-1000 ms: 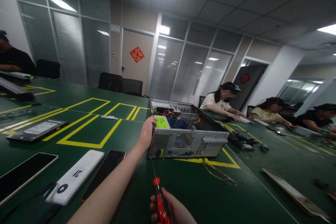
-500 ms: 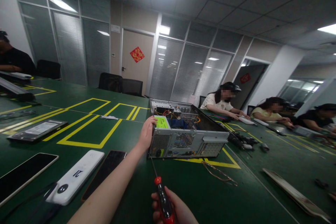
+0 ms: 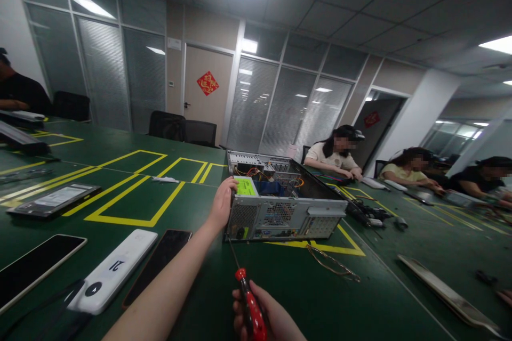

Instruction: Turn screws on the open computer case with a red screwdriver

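Observation:
An opened computer case (image 3: 296,218) lies on the green table, its back panel towards me. Inside its left end sits a power supply with a bright green label (image 3: 245,186). My left hand (image 3: 221,206) grips the case's left side, fingers over the top edge by the label. In my closed right hand (image 3: 272,309) is a screwdriver (image 3: 252,303) with a red and black handle. Its shaft points up and away, the tip at the lower left corner of the back panel. Whether it sits in a screw is too small to tell.
Left of my arm lie a dark phone (image 3: 160,261), a white device marked 21 (image 3: 116,272), another phone (image 3: 40,266) and a hard drive (image 3: 54,201). Right of the case are glasses (image 3: 334,264), black cables (image 3: 368,213) and a long flat strip (image 3: 444,293). Several people sit around the table.
The screwdriver handle has turned in my right hand, showing more red now. Its tip stays at the same corner. My left hand keeps its place on the case.

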A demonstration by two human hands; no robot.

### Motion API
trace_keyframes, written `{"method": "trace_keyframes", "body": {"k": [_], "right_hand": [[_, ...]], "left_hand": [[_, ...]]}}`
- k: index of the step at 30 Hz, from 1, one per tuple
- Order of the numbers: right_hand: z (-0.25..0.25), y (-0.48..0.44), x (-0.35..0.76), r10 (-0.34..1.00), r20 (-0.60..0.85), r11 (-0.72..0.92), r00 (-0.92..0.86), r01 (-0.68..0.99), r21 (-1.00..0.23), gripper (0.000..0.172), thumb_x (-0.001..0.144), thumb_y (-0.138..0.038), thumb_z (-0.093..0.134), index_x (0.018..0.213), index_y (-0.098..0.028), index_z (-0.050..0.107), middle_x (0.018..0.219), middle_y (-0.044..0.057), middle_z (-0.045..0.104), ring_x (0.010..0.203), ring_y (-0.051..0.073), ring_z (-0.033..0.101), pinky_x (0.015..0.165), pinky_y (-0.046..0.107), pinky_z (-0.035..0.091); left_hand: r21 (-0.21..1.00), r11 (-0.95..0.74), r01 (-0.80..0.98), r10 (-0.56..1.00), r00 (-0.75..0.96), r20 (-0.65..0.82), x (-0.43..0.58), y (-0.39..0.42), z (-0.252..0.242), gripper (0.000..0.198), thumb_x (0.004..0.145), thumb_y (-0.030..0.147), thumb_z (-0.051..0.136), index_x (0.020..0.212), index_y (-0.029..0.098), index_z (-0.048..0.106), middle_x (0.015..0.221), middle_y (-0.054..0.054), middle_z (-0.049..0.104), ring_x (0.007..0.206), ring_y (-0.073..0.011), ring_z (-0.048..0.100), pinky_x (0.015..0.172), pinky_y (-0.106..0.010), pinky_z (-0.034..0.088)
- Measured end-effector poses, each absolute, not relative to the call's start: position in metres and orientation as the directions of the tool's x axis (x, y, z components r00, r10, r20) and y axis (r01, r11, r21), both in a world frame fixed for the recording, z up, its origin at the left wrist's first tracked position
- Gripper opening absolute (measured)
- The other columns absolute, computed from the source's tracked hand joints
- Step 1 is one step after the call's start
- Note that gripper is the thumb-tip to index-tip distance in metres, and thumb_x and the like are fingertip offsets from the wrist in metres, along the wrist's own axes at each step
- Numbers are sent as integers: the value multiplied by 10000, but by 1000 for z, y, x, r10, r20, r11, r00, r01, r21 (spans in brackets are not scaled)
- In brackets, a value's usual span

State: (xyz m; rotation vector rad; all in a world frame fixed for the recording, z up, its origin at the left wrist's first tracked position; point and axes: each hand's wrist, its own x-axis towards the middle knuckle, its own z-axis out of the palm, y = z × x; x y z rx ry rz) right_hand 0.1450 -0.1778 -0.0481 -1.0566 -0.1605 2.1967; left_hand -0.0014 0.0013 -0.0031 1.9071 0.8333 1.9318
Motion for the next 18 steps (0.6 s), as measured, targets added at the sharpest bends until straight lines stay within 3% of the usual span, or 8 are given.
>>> {"method": "trace_keyframes", "body": {"k": [2, 4, 8, 11, 15, 18], "right_hand": [[-49, -178, 145, 617, -645, -774, -450, -496, -395, 418, 894, -453, 438, 967, -89, 629, 641, 54, 613, 512, 119, 575, 411, 173, 420], [-48, -178, 146, 607, -629, -781, -485, -509, -361, 435, 911, -455, 393, 968, -90, 623, 590, 32, 574, 449, 89, 509, 349, 128, 322], [-46, -178, 149, 608, -610, -772, -508, -558, -305, 424, 905, -442, 429, 722, -96, 594, 517, -12, 487, 375, 16, 350, 322, 76, 177], [-45, -179, 147, 594, -649, -780, -476, -539, -318, 396, 899, -373, 462, 632, -97, 557, 495, -22, 466, 378, 7, 364, 360, 72, 253], [-45, -180, 142, 628, -651, -750, -426, -554, -360, 375, 890, -407, 454, 808, -80, 617, 605, 29, 577, 509, 97, 563, 463, 174, 427], [-44, -180, 142, 617, -630, -771, -471, -519, -368, 412, 908, -411, 411, 944, -56, 616, 621, 44, 590, 485, 102, 549, 401, 159, 369]], "left_hand": [[585, -790, 185, 581, -76, 810, -1, 1, -3, 388, 957, 402, 215, 880, 192, 532, 1085, -96, 602, 1197, -205, 486, 1071, -428, 357], [584, -791, 183, 580, -80, 810, -1, 1, -3, 394, 955, 413, 217, 870, 192, 532, 1081, -96, 605, 1191, -205, 491, 1067, -425, 361], [590, -788, 177, 584, -90, 807, 0, 0, -2, 395, 952, 426, 233, 859, 190, 535, 1075, -95, 608, 1191, -207, 494, 1061, -420, 366], [583, -792, 180, 576, -92, 812, -1, 0, -2, 409, 952, 431, 225, 861, 189, 542, 1070, -98, 613, 1181, -212, 501, 1052, -430, 376], [591, -786, 182, 586, -87, 806, -1, 0, -2, 403, 951, 437, 225, 863, 194, 535, 1082, -95, 608, 1196, -210, 491, 1063, -432, 365], [594, -785, 177, 589, -85, 804, -1, 0, -2, 408, 949, 445, 220, 864, 196, 531, 1081, -94, 605, 1196, -209, 490, 1066, -427, 361]]}}
